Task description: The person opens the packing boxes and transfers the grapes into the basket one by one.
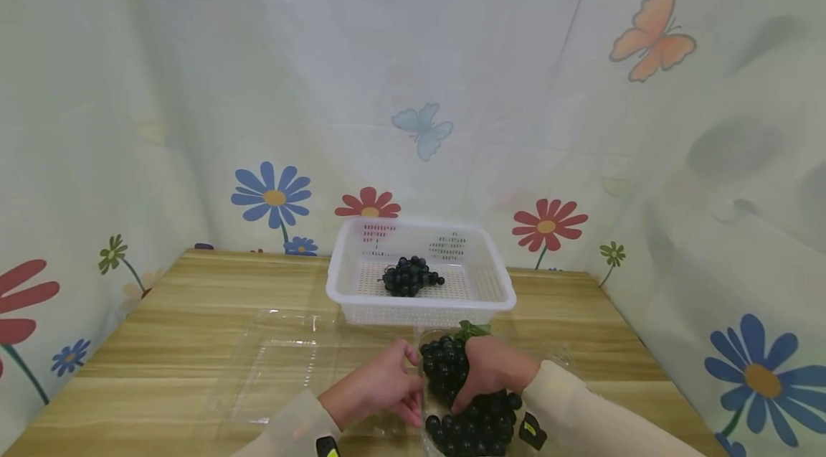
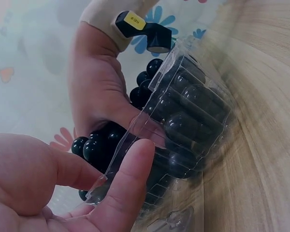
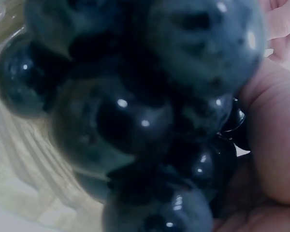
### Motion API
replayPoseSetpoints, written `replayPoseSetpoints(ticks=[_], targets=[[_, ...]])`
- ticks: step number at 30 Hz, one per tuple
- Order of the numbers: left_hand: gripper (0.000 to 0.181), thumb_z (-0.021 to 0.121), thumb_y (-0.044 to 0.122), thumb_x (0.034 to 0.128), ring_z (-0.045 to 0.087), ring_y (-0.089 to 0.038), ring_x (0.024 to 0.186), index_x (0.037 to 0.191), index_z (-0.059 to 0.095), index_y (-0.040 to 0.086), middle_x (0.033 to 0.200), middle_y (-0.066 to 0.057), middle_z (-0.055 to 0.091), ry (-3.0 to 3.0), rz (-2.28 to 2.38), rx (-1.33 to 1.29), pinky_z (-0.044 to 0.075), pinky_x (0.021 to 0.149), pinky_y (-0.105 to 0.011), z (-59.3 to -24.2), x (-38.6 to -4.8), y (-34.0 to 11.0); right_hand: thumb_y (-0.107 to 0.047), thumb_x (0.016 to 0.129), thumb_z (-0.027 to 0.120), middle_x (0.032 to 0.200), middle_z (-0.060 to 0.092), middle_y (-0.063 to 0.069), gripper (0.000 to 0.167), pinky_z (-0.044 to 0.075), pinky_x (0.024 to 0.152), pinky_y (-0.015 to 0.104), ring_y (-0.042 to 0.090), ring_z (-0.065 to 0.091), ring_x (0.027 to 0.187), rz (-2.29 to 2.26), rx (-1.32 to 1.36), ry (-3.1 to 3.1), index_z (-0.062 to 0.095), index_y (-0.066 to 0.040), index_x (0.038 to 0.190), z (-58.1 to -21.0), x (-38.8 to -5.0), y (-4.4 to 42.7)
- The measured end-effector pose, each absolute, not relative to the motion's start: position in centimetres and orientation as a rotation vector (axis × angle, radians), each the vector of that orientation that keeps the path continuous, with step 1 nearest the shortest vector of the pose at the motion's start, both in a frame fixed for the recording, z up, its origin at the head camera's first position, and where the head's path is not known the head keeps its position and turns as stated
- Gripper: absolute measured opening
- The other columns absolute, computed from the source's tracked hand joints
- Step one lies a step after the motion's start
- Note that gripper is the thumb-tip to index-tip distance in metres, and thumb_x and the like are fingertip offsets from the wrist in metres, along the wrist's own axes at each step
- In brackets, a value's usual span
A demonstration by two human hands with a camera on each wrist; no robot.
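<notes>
A clear plastic box (image 2: pixel 217 99) with dark grapes in it stands at the front of the table. My left hand (image 1: pixel 386 382) pinches its near-left rim between thumb and fingers (image 2: pixel 130 181). From above, my right hand (image 1: pixel 492 369) reaches into the box and grips a bunch of dark grapes (image 1: pixel 444 364), its thumb pointing down among them. More grapes (image 1: pixel 474 428) lie below the hand, towards me. A green leafy bit (image 1: pixel 473 330) shows at the box's far end. Large grapes (image 3: pixel 111 121) fill the right wrist view, hiding most of the right fingers.
A white perforated basket (image 1: pixel 419 304) stands behind the box, with one bunch of dark grapes (image 1: pixel 409 276) inside. To the left, a clear plastic lid or tray (image 1: pixel 274 378) lies on the wooden table (image 1: pixel 161 349). A flowered curtain (image 1: pixel 310 84) surrounds the table's back and sides.
</notes>
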State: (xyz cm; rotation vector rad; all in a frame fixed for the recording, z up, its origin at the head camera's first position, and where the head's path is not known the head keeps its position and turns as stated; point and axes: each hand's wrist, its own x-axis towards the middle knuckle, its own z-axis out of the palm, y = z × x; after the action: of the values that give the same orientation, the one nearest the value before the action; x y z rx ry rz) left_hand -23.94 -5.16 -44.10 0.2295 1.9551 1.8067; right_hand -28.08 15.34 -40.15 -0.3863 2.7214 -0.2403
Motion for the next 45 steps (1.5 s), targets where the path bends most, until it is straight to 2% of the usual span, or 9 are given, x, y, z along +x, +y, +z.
replayPoseSetpoints(ticks=[4,13,23,31,35,40,45], targets=[[0.034,0.054,-0.009,0.0948,0.062,-0.020,0.050,0.119,0.031,0.000,0.070,-0.015,0.059,1.952,1.816,0.238,0.063,0.054,-0.039,-44.1,-24.1,-5.2,-0.042,0.057,0.097,0.080,0.068,-0.001,0.053,0.061,0.083,0.036,0.013,0.065,0.077,-0.232,-0.379,2.727,0.068,-0.009,0.086,-40.2,-28.5,15.3],[0.032,0.055,-0.009,0.0945,0.063,-0.021,0.050,0.118,0.035,0.000,0.073,-0.018,0.061,1.948,1.789,0.210,0.063,0.054,-0.039,-44.0,-24.1,-5.3,-0.042,0.060,0.097,0.084,0.069,0.001,0.053,0.062,0.084,0.040,0.016,0.066,0.079,-0.200,-0.322,2.697,0.069,-0.009,0.091,-40.5,-28.5,15.3],[0.031,0.055,-0.009,0.0944,0.063,-0.020,0.050,0.116,0.034,0.000,0.073,-0.017,0.062,1.939,1.783,0.214,0.063,0.054,-0.037,-43.8,-24.1,-5.1,-0.038,0.059,0.097,0.082,0.069,0.002,0.051,0.063,0.084,0.040,0.016,0.067,0.079,-0.250,-0.325,2.692,0.069,-0.008,0.089,-40.8,-28.7,15.4],[0.032,0.056,-0.008,0.0949,0.062,-0.021,0.050,0.116,0.033,-0.001,0.070,-0.015,0.060,1.937,1.806,0.231,0.064,0.055,-0.040,-44.1,-23.9,-5.2,-0.034,0.058,0.096,0.082,0.071,0.003,0.048,0.063,0.085,0.041,0.016,0.068,0.079,-0.264,-0.333,2.692,0.070,-0.007,0.088,-41.0,-28.7,15.4],[0.031,0.057,-0.006,0.0961,0.063,-0.022,0.052,0.118,0.035,-0.002,0.072,-0.018,0.061,1.940,1.797,0.233,0.064,0.056,-0.041,-44.2,-23.9,-5.2,-0.030,0.057,0.096,0.086,0.071,0.004,0.050,0.062,0.087,0.044,0.018,0.068,0.083,-0.327,-0.357,2.684,0.069,-0.007,0.093,-41.1,-28.8,15.6],[0.035,0.058,-0.006,0.0929,0.065,-0.023,0.052,0.119,0.035,-0.001,0.075,-0.022,0.064,1.940,1.782,0.241,0.064,0.056,-0.040,-44.2,-24.1,-5.3,-0.028,0.057,0.096,0.091,0.070,0.005,0.054,0.062,0.089,0.047,0.021,0.068,0.088,-0.391,-0.377,2.677,0.068,-0.007,0.099,-41.0,-28.9,15.9],[0.037,0.057,-0.008,0.0900,0.065,-0.025,0.053,0.119,0.035,-0.001,0.079,-0.027,0.065,1.931,1.795,0.249,0.064,0.056,-0.041,-44.2,-23.9,-5.3,-0.027,0.058,0.095,0.088,0.071,0.003,0.049,0.063,0.086,0.045,0.019,0.069,0.085,-0.451,-0.388,2.666,0.068,-0.008,0.095,-40.9,-28.9,16.2]])
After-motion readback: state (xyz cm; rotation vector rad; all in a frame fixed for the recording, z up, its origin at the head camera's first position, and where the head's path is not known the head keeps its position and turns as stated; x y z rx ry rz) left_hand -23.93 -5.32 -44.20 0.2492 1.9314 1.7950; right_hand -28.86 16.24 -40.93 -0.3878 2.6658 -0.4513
